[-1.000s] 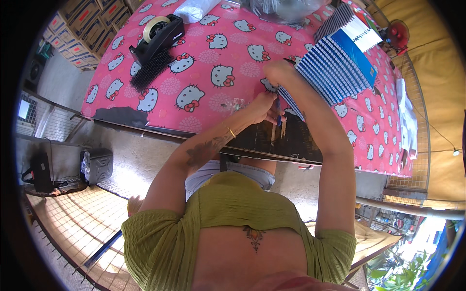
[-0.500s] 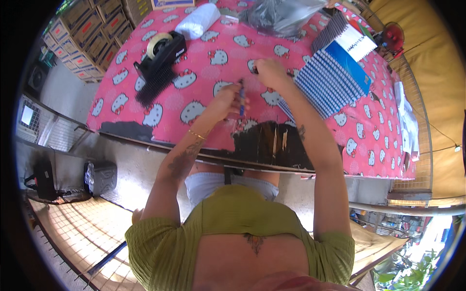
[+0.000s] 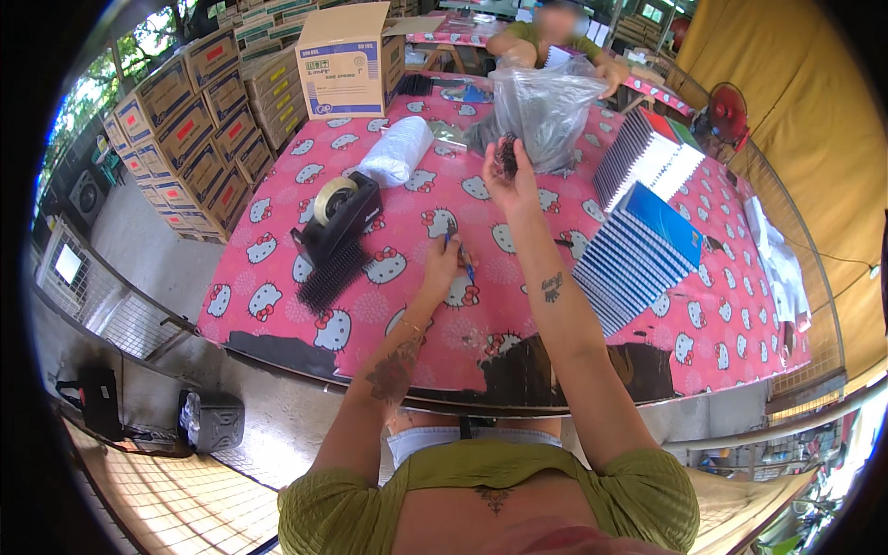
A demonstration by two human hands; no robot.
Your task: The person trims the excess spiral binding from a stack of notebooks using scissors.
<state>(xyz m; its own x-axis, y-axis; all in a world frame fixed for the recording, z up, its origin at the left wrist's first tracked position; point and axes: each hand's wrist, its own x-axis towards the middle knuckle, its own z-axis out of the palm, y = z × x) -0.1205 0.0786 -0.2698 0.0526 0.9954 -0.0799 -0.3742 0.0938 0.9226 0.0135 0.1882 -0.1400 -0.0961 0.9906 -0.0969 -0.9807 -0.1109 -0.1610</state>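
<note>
- Nearest, a worn dark patch (image 3: 629,372) is shown at the front edge of the pink tablecloth (image 3: 435,370).
- Above the cloth, a slim blue tool (image 3: 469,269) is grasped in the left hand (image 3: 449,261); its exact kind cannot be told. It has been drawn away from the notebooks, and nothing is seen to be worked by it.
- To the left, a black tape dispenser (image 3: 350,222) is set just beside a bundle of black coils (image 3: 333,277).
- To the right, the blue-covered notebooks (image 3: 638,259), striped along their bound edges, are left lying where they were, now untouched by either hand.
- Farther out, the right hand (image 3: 511,185) has been extended and turned palm up; a small dark piece (image 3: 507,159) is held in its curled fingers, too blurred to be identified.
- By this, the hands are parted, and handling at the notebooks is judged to be paused.
- Just beyond, the clear plastic bag (image 3: 555,102) with dark contents is touched by a co-worker's hand (image 3: 610,76).
- At the far left, an open cardboard box (image 3: 342,79) is brought fully into view.
</note>
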